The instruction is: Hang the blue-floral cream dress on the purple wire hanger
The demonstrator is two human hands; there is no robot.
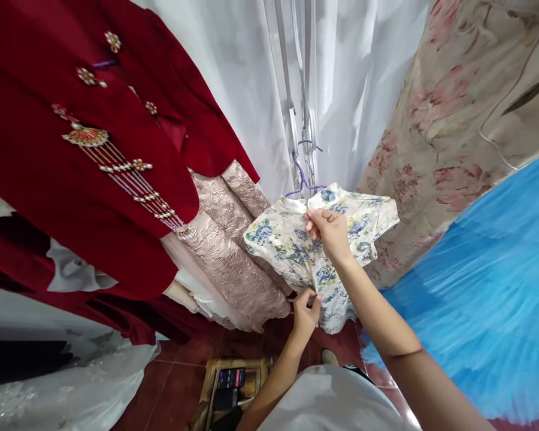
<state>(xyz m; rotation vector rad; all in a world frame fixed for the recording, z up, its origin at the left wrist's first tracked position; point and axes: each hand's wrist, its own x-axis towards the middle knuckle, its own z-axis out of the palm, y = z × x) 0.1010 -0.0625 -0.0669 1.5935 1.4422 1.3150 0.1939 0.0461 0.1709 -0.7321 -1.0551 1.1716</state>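
Note:
A short-sleeved white dress (291, 242) with blue flowers and yellow-green leaves hangs in front of me on a purple hanger (302, 179). Just under its neckline, the fingers of my right hand (330, 230) pinch the cloth beside the centre opening. Lower on the same centre line, around the waist, my left hand (306, 308) has thumb and finger closed on the dress. Whether a zipper pull or only fabric sits between the fingertips is too small to make out. Part of the bodice is hidden behind my right hand and forearm.
A dark red jacket (161, 120) with beaded trim and a pink textured garment (233, 263) hang at left. A beige floral cloth (431, 149) and a blue tulle skirt (485, 287) are at right. White curtains (238, 66) hang behind. Below, a phone (231, 378) lies on a wooden stool (211, 383).

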